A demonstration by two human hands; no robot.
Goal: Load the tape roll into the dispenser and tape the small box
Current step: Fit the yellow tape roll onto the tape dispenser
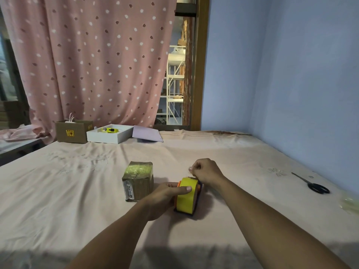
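Observation:
A yellow tape roll [186, 197] sits in a dark dispenser with orange parts [197, 205] on the pink bed sheet. My left hand [165, 195] grips the roll and dispenser from the left, thumb across the top of the roll. My right hand [206, 171] is just behind the dispenser, its fingertips pinched together as if on the tape end; the tape strip itself is too thin to see. The small cardboard box [138, 181], with shiny tape on its top, stands to the left of the dispenser, close to my left hand.
Black scissors [315, 185] lie at the right by the blue wall. At the far edge stand an open cardboard box [71, 133], a white tray [108, 135] with a yellow item, and a purple sheet [146, 133]. A crumpled clear film [349, 202] lies at the right edge.

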